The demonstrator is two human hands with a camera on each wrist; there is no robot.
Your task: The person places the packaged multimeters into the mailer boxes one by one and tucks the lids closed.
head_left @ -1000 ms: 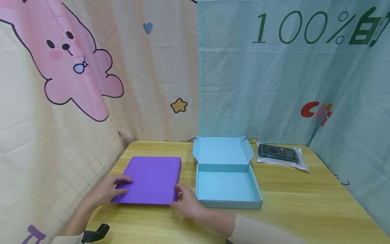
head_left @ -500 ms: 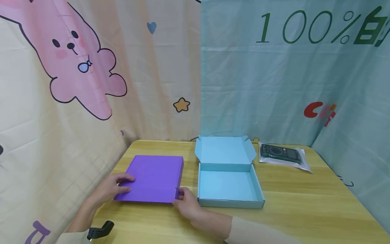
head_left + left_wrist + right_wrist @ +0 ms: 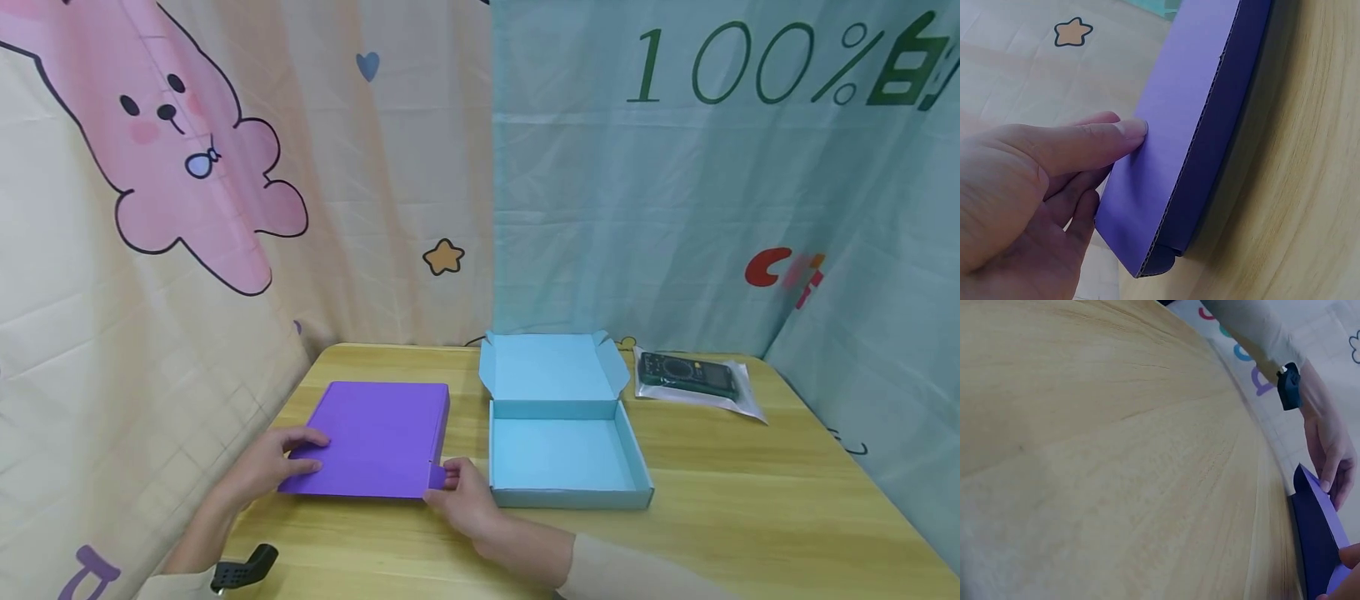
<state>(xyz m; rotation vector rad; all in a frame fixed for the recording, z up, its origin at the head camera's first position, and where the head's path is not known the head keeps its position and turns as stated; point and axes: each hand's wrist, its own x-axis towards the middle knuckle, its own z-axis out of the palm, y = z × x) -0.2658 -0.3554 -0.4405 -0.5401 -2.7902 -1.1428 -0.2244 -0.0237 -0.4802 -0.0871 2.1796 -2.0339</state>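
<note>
A flat purple cardboard box [image 3: 375,429] lies on the left half of the table with its lid down over the top. My left hand [image 3: 266,462] grips the box's left front corner. In the left wrist view the thumb [image 3: 1129,129] presses on the lid while the other fingers are partly hidden at its side. At the right front corner, my right hand [image 3: 468,502] pinches a small purple side flap [image 3: 437,477] that sticks out from the lid. The right wrist view shows only part of that hand, at its lower right edge.
A light blue box [image 3: 566,454] stands right of my right hand, its lid raised at the back. Behind it to the right lies a dark multimeter [image 3: 686,375] in a clear plastic bag. Printed curtains [image 3: 397,192] hang behind the wooden table [image 3: 720,517].
The side flap at the purple box's right front corner now sticks out further, drawn outward by my right hand. My left hand keeps its place on the left corner.
</note>
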